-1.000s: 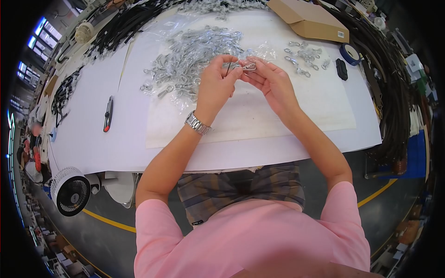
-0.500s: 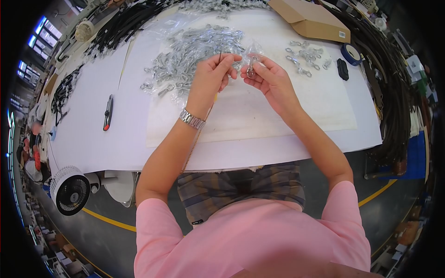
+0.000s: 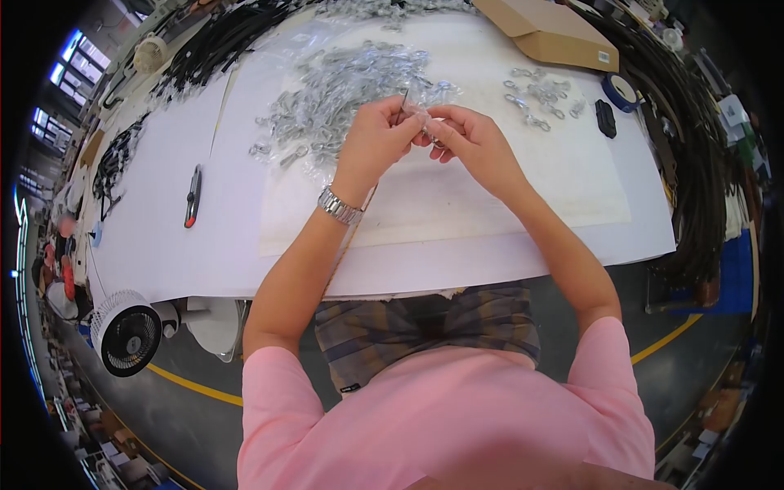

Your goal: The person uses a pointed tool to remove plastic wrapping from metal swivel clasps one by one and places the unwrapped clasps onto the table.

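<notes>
My left hand (image 3: 371, 139), with a metal-band watch (image 3: 339, 206) on its wrist, is closed around a thin dark pointed tool (image 3: 404, 100) whose tip sticks up past the fingers. Its fingertips meet those of my right hand (image 3: 482, 149) at a bit of clear plastic wrap (image 3: 416, 112). In my right fingers is a metal snap hook (image 3: 438, 144), mostly covered by them. Just beyond both hands lies a heap of plastic-wrapped snap hooks (image 3: 343, 90). Several more snap hooks (image 3: 539, 96) are spread out to the right.
A utility knife (image 3: 193, 196) lies on the white table (image 3: 229, 253) at left. To the right are a roll of blue tape (image 3: 622, 93), a black object (image 3: 605, 119) and a cardboard box (image 3: 547, 37). A fan (image 3: 126, 335) stands off the front left edge. Dark straps (image 3: 702, 163) line the right side.
My hands have come together. The snap hook in my right hand has moved slightly down and left, and my left fingers now meet its plastic wrap.
</notes>
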Tool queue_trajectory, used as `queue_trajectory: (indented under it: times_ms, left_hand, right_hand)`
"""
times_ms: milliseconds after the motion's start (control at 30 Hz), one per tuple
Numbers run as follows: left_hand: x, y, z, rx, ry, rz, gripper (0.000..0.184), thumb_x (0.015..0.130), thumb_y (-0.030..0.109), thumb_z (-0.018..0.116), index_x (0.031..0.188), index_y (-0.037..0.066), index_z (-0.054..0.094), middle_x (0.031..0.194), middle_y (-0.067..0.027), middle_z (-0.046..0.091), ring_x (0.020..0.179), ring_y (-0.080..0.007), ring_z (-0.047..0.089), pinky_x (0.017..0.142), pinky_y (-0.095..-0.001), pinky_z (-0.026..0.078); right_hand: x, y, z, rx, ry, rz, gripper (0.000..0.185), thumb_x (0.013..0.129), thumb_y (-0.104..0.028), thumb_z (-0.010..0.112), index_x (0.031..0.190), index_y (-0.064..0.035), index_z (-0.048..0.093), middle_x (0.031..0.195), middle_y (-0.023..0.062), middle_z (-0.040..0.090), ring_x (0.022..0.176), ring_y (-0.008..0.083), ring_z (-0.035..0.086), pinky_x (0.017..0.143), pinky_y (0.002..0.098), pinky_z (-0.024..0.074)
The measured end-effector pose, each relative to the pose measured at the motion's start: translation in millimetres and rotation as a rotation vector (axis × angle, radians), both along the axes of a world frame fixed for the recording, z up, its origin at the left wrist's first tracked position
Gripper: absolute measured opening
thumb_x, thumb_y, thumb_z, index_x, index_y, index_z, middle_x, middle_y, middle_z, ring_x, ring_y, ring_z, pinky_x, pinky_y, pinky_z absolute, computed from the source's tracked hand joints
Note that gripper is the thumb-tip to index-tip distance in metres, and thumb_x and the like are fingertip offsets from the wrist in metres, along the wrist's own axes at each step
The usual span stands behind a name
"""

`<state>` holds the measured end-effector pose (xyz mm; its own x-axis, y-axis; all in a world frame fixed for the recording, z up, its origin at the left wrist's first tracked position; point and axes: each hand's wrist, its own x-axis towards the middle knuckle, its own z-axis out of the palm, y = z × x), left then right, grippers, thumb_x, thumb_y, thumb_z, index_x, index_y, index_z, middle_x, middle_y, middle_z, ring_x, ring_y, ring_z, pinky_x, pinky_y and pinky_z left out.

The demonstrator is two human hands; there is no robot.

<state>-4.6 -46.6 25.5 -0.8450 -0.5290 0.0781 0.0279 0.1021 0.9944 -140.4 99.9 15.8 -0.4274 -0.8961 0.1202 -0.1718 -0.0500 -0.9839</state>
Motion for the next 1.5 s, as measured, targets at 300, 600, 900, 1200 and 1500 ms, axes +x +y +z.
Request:
queue_trajectory:
  times_ms: [300, 600, 900, 1200, 1500]
  left_hand:
    - [-5, 10, -6, -0.318, 0.067, 0.111, 0.012, 0.102, 0.016, 0.065, 0.1, 0.004, 0.066, 0.069, 0.0008, 0.065, 0.058, -0.0019, 0.052, 0.051, -0.0221, 0.035]
    - [-1, 3, -1, 0.199, 0.088, -0.077, 0.015, 0.103, 0.015, 0.065, 0.111, 0.003, 0.067, 0.072, 0.0009, 0.06, 0.052, -0.0028, 0.039, 0.047, -0.0208, 0.027]
    - [5, -25, 3, -0.432, -0.189, 0.0, 0.024, 0.109, 0.018, 0.056, 0.116, 0.001, 0.071, 0.077, -0.001, 0.067, 0.064, -0.0079, 0.049, 0.059, -0.0243, 0.042]
    - [10, -2, 16, -0.4, -0.087, -0.293, 0.038, 0.111, 0.016, 0.051, 0.143, 0.003, 0.068, 0.087, -0.0023, 0.076, 0.067, -0.0099, 0.054, 0.066, -0.026, 0.049]
    - [-1, 16, -13, -0.737, -0.041, 0.102, 0.033, 0.107, 0.01, 0.054, 0.133, -0.001, 0.07, 0.073, -0.0092, 0.068, 0.065, -0.0172, 0.062, 0.064, -0.0336, 0.051]
  right_hand:
    - [19, 5, 1, -0.096, 0.633, -0.191, 0.025, 0.101, -0.016, 0.067, 0.12, -0.0015, 0.072, 0.099, 0.0157, 0.077, 0.082, 0.0338, 0.072, 0.075, 0.0417, 0.0567]
    - [19, 3, -8, -0.058, 0.852, -0.232, 0.019, 0.103, -0.019, 0.063, 0.105, -0.0007, 0.07, 0.094, 0.0188, 0.069, 0.089, 0.0388, 0.068, 0.074, 0.0468, 0.0547]
    - [5, 11, 14, 0.051, 0.276, 0.02, 0.031, 0.112, -0.023, 0.05, 0.102, 0.0008, 0.067, 0.078, 0.0075, 0.062, 0.056, 0.0145, 0.057, 0.059, 0.0341, 0.0512]
    - [-6, 6, 0, 0.054, 0.099, 0.008, 0.028, 0.111, -0.021, 0.051, 0.1, -0.0002, 0.067, 0.076, 0.0033, 0.06, 0.062, 0.0102, 0.057, 0.057, 0.0303, 0.0511]
    - [1, 0, -8, 0.018, -0.243, 0.067, 0.027, 0.111, -0.019, 0.053, 0.094, -0.001, 0.063, 0.079, 0.0016, 0.059, 0.068, 0.0097, 0.058, 0.064, 0.0295, 0.0558]
